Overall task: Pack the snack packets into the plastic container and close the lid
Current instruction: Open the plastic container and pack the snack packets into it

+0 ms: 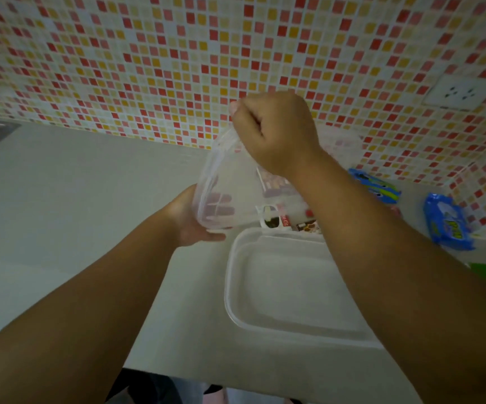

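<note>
A clear, thin-walled plastic container [230,185] with rounded corners is held tilted above the smooth pale grey counter [69,199], at about twelve o'clock from the lid. The left hand [195,220] cups its lower edge from beneath, fingers showing through the see-through wall; the right hand [273,132] is curled closed over its upper rim, pinching it. One translucent white lid [291,290], rectangular with rounded corners and a raised border, lies flat on the counter at about five o'clock from the container. Glossy snack packets lie on the counter: two blue ones at three o'clock, a striped one [377,186] near the wall and a crinkled one [447,225] nearer the edge. Behind the container, small packets [273,218] in white, brown and red are partly hidden, so their count is unclear. The wall is a mosaic of small square tiles [177,59] in red, pink, yellow and white, with one white socket [458,93] at two o'clock.
</note>
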